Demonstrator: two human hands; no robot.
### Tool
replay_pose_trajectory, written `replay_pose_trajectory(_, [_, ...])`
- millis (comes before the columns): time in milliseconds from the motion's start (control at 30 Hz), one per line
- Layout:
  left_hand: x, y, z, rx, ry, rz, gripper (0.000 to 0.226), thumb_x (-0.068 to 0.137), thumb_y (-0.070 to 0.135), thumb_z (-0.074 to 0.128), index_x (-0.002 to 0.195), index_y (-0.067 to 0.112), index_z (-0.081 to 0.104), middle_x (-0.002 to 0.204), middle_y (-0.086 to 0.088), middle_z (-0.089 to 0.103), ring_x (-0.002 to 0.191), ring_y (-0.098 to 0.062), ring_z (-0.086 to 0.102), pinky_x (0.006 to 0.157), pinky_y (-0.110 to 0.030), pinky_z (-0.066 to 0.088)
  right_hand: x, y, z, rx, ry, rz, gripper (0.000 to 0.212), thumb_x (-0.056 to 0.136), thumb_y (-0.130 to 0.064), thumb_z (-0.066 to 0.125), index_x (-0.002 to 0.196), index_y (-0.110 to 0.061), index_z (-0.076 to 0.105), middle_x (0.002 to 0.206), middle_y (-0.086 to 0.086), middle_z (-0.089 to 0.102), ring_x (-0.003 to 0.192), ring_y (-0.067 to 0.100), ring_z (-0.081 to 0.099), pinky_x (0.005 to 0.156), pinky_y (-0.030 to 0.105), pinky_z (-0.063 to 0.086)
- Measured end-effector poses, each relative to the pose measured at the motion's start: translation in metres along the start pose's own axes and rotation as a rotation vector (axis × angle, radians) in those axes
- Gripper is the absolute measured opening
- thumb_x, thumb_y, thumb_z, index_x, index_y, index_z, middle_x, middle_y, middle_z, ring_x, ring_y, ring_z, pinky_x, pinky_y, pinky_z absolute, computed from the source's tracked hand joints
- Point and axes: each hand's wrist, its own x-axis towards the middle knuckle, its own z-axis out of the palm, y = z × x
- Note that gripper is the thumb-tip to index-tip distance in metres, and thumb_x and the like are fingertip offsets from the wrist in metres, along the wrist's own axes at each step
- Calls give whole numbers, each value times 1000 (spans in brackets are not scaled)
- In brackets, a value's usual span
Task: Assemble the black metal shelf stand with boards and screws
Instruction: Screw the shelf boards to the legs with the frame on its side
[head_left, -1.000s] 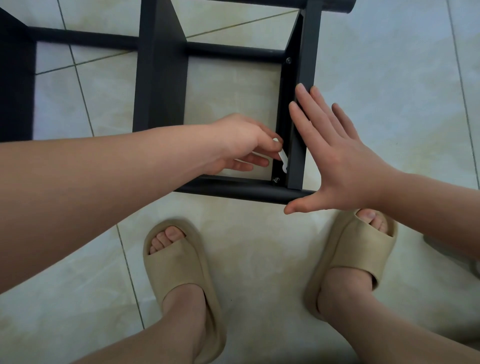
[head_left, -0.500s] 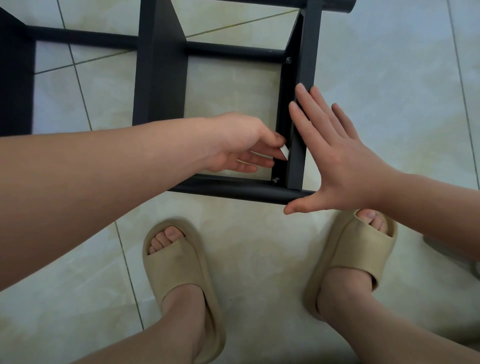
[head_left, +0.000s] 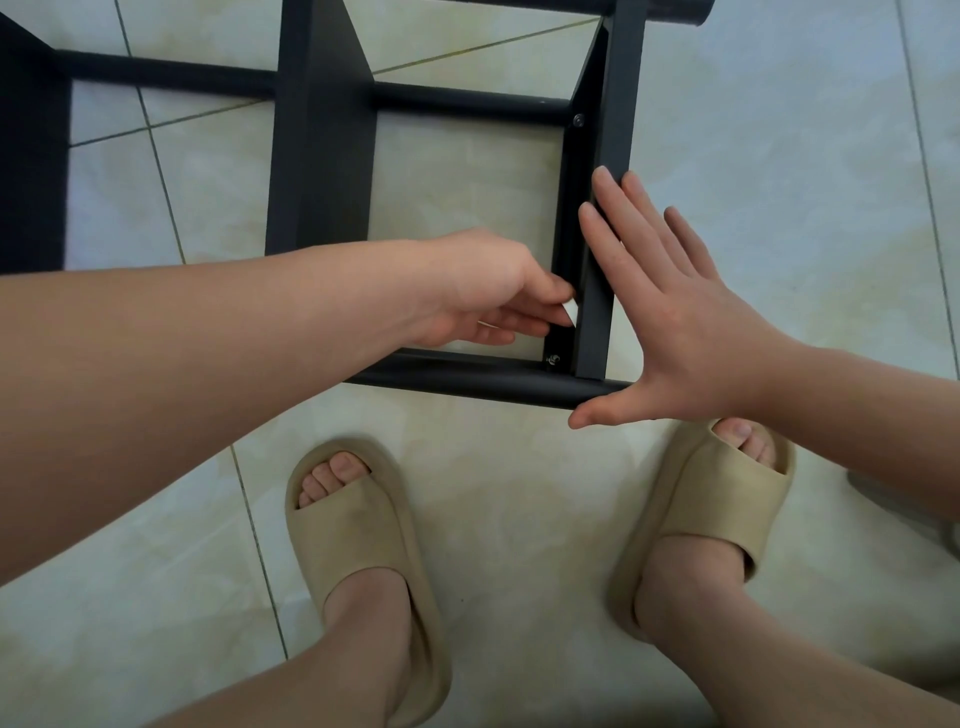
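Both hands are on the job at the stand's near right corner, right of centre in the frame. My left hand (head_left: 483, 291) pinches a small white tool (head_left: 570, 313) between thumb and curled fingers, just inside the end board (head_left: 613, 130). My right hand (head_left: 685, 322) is released and flat, fingers straight against that board's outer face, thumb at the end of the front tube (head_left: 467, 376).

The black shelf stand (head_left: 322, 156) lies on the floor across the upper half of the frame. I judge it well along: the tubes and at least two boards are already joined into a frame. One screw (head_left: 577, 120) sits flush at the far end of the end board. A second screw (head_left: 553, 359), just below the tool at the near corner, looks seated but perhaps not fully driven (its head catches the light, and I cannot tell its depth). Tightening this one seems to be the step in hand. Whether other joints need screws I cannot say, since the stand's left part runs out of the frame.

Around it is pale tiled floor (head_left: 519, 519), and at the bottom of the frame my feet are in beige slippers (head_left: 358, 525).
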Motion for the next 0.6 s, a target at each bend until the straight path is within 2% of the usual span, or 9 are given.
replay_pose_trajectory(233, [2, -1, -1, 19, -15, 12, 8, 96, 23, 62, 97, 19, 69, 86, 4, 78, 76, -4, 73, 76, -29, 47, 0, 0, 0, -3, -2, 0, 141, 66, -95, 52, 161, -6, -2, 169, 11, -13, 155, 28, -15, 122, 63, 7])
replay_pose_trajectory(600, [-1, -7, -7, 99, -29, 9, 9, 95, 22, 62, 92, 21, 70, 92, 6, 78, 95, -9, 69, 81, -32, 46, 0, 0, 0, 6, -4, 3, 141, 65, -95, 52, 161, -6, -2, 169, 10, -13, 155, 28, -16, 122, 63, 7])
